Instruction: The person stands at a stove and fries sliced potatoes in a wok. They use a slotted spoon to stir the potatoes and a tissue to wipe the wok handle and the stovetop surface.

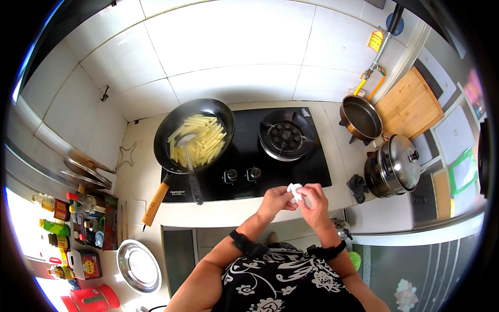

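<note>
My left hand [276,202] and my right hand [314,202] meet over the counter's front edge, both gripping a small crumpled white tissue or paper [295,190] between their fingertips. Left of them, a black wok [161,144] with a wooden handle sits on the left side of the black gas hob [241,144]. It holds pale potato strips [204,134] in liquid. A slotted metal spatula [187,146] rests among the strips, its dark handle lying over the wok's rim. The right burner [286,134] bears no pan.
At right stand a small frying pan [361,119], a lidded steamer pot [401,163], a wooden cutting board [409,103] and a dark cloth [357,189]. At left are a metal basin [139,266], condiment bottles [54,227], pot lids [87,173] and a red kettle [91,299].
</note>
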`<state>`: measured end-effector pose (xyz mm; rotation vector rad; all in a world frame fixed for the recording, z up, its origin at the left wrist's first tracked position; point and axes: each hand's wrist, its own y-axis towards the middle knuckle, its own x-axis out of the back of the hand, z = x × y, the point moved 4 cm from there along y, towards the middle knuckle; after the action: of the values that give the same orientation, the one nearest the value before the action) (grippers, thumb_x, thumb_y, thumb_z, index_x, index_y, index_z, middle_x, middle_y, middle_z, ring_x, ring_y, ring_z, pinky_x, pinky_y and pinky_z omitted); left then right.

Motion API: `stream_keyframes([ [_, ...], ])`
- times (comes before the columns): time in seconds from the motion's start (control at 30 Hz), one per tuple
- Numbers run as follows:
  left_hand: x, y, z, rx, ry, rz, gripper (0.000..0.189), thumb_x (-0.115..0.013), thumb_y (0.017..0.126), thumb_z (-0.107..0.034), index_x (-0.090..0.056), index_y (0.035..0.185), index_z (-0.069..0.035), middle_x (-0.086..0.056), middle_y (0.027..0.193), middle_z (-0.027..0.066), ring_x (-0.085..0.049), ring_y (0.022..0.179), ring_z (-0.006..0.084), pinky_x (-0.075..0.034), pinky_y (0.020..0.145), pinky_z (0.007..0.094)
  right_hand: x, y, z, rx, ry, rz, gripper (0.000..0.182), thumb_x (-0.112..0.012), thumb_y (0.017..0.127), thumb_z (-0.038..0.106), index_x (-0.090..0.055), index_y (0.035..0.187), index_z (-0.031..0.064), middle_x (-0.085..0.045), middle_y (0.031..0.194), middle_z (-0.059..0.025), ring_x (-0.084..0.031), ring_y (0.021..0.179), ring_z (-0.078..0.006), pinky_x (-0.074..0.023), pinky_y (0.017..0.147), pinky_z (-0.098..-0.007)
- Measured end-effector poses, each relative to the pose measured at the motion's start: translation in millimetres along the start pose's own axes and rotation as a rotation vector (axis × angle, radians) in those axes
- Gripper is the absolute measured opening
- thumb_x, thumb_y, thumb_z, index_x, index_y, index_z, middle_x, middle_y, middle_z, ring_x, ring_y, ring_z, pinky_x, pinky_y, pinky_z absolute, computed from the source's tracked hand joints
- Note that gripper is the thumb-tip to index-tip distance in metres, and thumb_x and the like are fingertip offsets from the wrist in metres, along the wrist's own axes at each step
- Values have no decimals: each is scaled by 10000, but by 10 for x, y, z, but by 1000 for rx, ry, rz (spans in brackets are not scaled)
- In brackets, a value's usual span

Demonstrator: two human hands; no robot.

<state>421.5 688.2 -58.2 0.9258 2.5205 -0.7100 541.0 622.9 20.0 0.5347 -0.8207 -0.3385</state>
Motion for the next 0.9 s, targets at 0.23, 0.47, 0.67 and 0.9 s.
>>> stream_keyframes([
  [0.23, -101, -1, -23, -125, -57, 73, 248, -560, 972, -172, -578, 1112, 31, -647, 1015, 71, -648, 878, 145, -556, 805, 287, 55, -106, -64, -64, 141, 8, 255, -677, 753, 25, -630, 1001, 64, -577, 994, -88, -605, 874, -247, -508, 738, -332],
  [0.47, -230, 18, -1, -92, 201, 45, 190, -643, 906, -112, -618, 1035, 25, -653, 938, 64, -651, 845, 126, -552, 742, 237, 61, -227, -301, -543, 483, 100, 259, -685, 854, 96, -648, 1099, 19, -610, 988, -58, -607, 870, -127, -503, 724, -256],
  [0.67, -390, 108, 127, -25, 359, 135, 269, -635, 921, -253, -649, 944, 14, -650, 795, 48, -617, 606, 115, -521, 583, 250, 150, -463, -589, -599, 488, -4, 178, -634, 899, 90, -654, 1051, 0, -661, 913, -50, -631, 798, -118, -498, 717, -248],
  [0.9, -762, 340, 167, 43, 676, 175, 249, -604, 928, -205, -635, 1041, 14, -672, 893, 97, -667, 792, 163, -532, 706, 268, 367, -630, -1025, -620, 164, -20, 150, -601, 914, 93, -646, 1033, 14, -666, 805, -64, -596, 734, -105, -484, 684, -252],
])
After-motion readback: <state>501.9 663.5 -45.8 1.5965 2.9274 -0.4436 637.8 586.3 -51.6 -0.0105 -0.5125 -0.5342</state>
